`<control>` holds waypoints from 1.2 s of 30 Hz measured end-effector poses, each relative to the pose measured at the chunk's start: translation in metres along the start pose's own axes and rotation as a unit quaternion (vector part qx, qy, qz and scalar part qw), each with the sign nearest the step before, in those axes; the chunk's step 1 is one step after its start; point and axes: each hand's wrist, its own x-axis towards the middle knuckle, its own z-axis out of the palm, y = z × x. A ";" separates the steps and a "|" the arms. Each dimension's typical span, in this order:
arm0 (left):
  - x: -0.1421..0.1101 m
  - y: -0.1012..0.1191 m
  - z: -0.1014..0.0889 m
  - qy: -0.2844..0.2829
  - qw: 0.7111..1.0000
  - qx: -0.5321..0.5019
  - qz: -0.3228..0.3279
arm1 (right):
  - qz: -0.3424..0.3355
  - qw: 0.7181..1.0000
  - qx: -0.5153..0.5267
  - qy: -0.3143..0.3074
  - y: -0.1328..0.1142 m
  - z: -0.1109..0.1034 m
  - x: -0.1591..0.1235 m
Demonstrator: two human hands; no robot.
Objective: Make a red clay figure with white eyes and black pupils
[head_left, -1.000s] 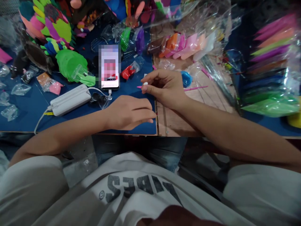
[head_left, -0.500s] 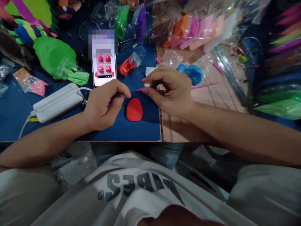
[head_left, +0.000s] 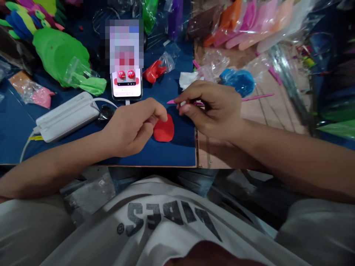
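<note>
I am pinching a white bit [head_left: 182, 103] in my right hand [head_left: 215, 108] and holding my left hand [head_left: 133, 126] curled, its grip unclear, at the red disc [head_left: 164, 130] on the tabletop [head_left: 173, 156]

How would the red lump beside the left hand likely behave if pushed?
The red lump would probably dent rather than crack: its smooth, matte surface suggests soft modelling clay. It seems more apt to slide or rock than roll freely, since its outline is squarish. Tipping looks unlikely on the flat blue tabletop.

Craft workspace (crowded one): bagged coloured clay [head_left: 257, 24], multicoloured figure [head_left: 22, 23], blue tabletop [head_left: 173, 155].
</note>
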 end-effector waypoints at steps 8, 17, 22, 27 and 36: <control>-0.001 -0.001 -0.003 -0.093 0.995 0.017 0.034 | 0.000 0.999 0.035 -0.042 0.001 0.000 0.002; -0.001 0.003 -0.004 -0.099 0.954 0.282 0.005 | -0.110 0.993 -0.017 -0.043 0.009 0.000 0.001; 0.003 0.007 -0.002 -0.164 0.935 0.315 -0.001 | -0.137 0.990 -0.010 -0.021 0.014 0.000 -0.002; -0.001 0.001 0.007 -0.165 0.946 0.276 -0.041 | -0.149 0.987 -0.050 -0.017 0.013 0.000 0.001; 0.000 -0.002 0.012 -0.160 0.957 0.234 -0.055 | -0.140 0.988 -0.060 -0.023 0.009 0.000 0.000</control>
